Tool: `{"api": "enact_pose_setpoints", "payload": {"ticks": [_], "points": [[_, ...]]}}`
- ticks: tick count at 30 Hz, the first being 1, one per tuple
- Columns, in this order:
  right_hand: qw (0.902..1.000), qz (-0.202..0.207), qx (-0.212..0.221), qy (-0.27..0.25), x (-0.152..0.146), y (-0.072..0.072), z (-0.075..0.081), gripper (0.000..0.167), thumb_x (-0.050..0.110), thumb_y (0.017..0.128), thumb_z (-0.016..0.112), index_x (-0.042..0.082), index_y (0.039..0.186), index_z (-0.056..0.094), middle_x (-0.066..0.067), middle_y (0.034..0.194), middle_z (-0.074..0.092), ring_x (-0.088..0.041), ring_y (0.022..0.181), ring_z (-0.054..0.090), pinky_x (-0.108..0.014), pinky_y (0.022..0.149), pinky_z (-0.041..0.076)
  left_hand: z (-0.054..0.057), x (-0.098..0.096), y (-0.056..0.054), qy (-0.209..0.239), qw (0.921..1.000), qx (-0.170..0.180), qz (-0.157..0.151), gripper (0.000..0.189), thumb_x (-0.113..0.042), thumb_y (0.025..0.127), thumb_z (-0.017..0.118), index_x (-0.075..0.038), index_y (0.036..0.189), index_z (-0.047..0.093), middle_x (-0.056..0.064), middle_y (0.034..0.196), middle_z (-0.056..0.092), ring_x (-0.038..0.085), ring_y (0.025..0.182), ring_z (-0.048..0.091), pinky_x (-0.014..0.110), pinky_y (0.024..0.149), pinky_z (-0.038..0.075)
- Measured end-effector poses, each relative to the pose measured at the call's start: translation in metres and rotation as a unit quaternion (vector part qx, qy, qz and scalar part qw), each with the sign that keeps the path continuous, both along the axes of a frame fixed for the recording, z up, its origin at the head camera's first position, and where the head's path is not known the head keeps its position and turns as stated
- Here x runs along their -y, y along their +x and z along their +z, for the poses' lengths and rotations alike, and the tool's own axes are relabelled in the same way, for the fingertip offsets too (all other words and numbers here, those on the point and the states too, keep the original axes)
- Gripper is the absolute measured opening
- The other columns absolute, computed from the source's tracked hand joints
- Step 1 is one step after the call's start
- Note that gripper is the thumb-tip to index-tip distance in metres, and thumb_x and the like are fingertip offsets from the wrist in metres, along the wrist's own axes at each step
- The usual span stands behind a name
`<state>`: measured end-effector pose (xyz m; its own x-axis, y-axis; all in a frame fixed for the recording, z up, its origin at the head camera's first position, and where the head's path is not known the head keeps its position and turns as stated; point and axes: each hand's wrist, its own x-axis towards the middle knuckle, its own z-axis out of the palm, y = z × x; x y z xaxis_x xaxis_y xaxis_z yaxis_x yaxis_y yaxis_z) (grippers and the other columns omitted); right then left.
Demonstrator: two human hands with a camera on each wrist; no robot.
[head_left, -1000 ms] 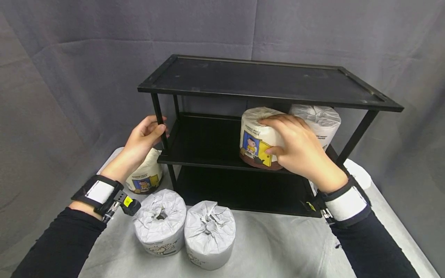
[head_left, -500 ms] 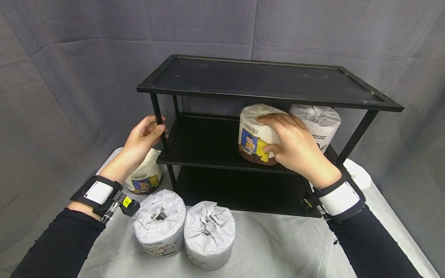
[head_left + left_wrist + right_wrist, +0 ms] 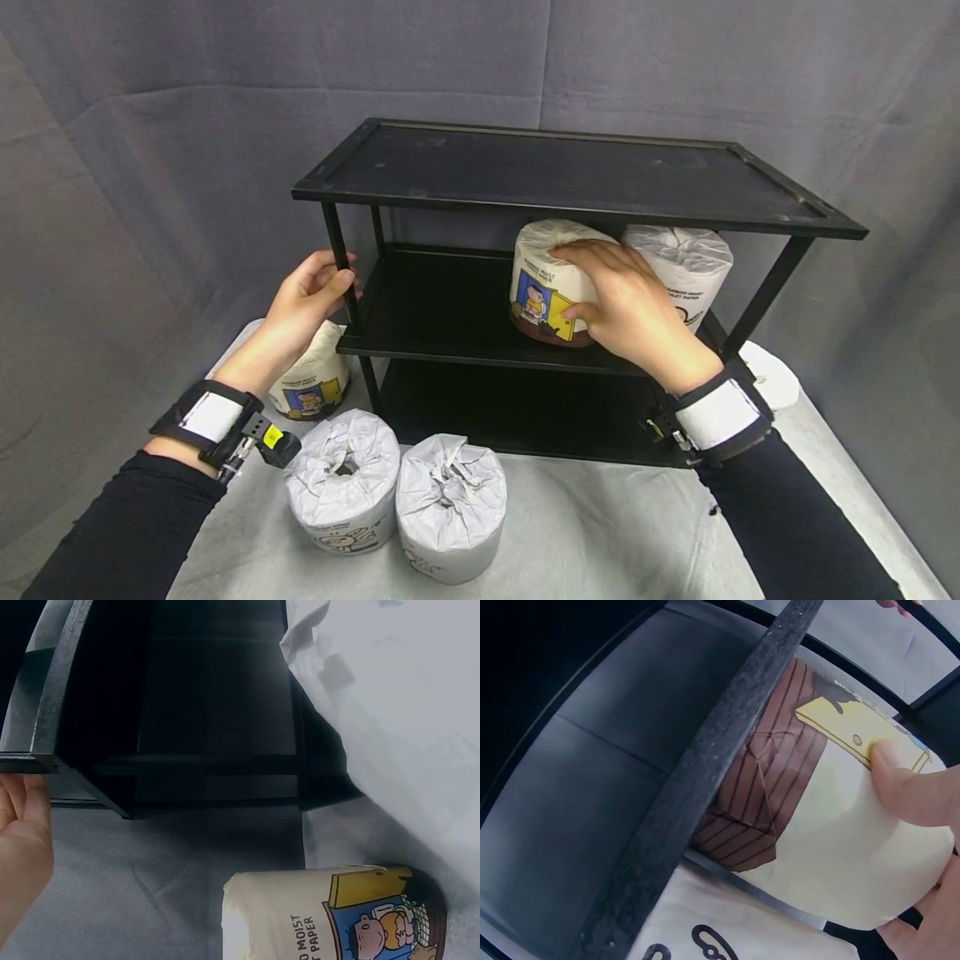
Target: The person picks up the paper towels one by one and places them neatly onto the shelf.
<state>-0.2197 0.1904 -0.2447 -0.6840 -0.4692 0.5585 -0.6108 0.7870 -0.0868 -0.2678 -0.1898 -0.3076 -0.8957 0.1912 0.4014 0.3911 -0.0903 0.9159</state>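
Observation:
A black shelf rack [image 3: 525,171] stands before me, and my left hand [image 3: 300,304] grips its left front post, thumb in front and fingers behind. My right hand [image 3: 633,304] holds a cream toilet roll [image 3: 536,279] with a cartoon print from above and the right side, at the middle shelf. In the right wrist view my thumb [image 3: 896,784] presses on the roll's yellow door print, and the brown striped base of the toilet roll [image 3: 780,757] overlaps the shelf's front edge. A white-wrapped roll [image 3: 686,267] stands right beside it on that shelf, partly behind my hand.
Two white-wrapped toilet rolls, one left [image 3: 345,475] and one right [image 3: 450,500], stand on the pale cloth before the rack. Another cream roll [image 3: 311,375] stands left of it, under my left forearm. A white round object [image 3: 772,379] shows beyond the right post.
My right hand has moved the cream roll a little back and left, farther onto the middle shelf. My left hand stays on the post.

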Motion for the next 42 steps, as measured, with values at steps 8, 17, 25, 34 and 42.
{"api": "enact_pose_setpoints", "payload": {"ticks": [8,17,25,34,42], "points": [[0.9999,-0.008,0.011,-0.004,0.000,-0.007,-0.001,0.068,0.004,0.075,0.085,0.006,0.136,0.053,-0.012,0.136,0.056,-0.030,0.133,0.044,-0.047,0.113,0.028,-0.001,0.001,0.000,0.011,0.9999,-0.001,-0.005,0.017,-0.009,0.102,0.054,-0.019,0.115,0.058,-0.005,0.098,0.063,0.015,0.095,0.062,0.022,0.091,0.049],[0.9991,-0.015,0.039,-0.006,0.001,-0.017,0.001,0.067,0.007,0.078,0.084,0.005,0.136,0.051,-0.014,0.137,0.055,-0.032,0.134,0.044,-0.045,0.114,0.028,-0.001,0.001,0.000,0.015,0.9999,-0.002,-0.006,0.016,-0.010,0.102,0.055,-0.019,0.114,0.059,-0.005,0.097,0.064,0.017,0.096,0.062,0.022,0.091,0.049],[0.9954,-0.057,0.077,-0.001,0.006,-0.018,0.004,0.067,0.007,0.081,0.082,0.007,0.139,0.047,-0.016,0.142,0.051,-0.035,0.137,0.039,-0.047,0.116,0.024,-0.001,0.001,-0.001,0.014,0.9999,0.001,-0.004,0.016,-0.011,0.102,0.056,-0.018,0.116,0.058,-0.005,0.098,0.063,0.018,0.097,0.061,0.021,0.091,0.049],[0.9932,-0.081,0.080,0.025,0.012,-0.013,0.006,0.070,0.013,0.082,0.082,0.008,0.141,0.046,-0.015,0.144,0.049,-0.033,0.139,0.037,-0.048,0.117,0.021,-0.001,0.001,-0.001,0.018,0.9998,0.001,-0.003,0.017,-0.009,0.102,0.055,-0.018,0.115,0.058,-0.005,0.097,0.063,0.017,0.097,0.061,0.021,0.092,0.049],[0.9938,-0.101,0.040,0.020,0.022,-0.007,0.009,0.062,0.029,0.087,0.078,0.008,0.139,0.050,-0.014,0.140,0.053,-0.033,0.136,0.041,-0.051,0.115,0.025,-0.001,0.001,0.001,0.012,0.9999,0.000,-0.001,0.016,-0.010,0.102,0.055,-0.018,0.116,0.058,-0.005,0.097,0.063,0.016,0.098,0.061,0.022,0.092,0.049]]}}
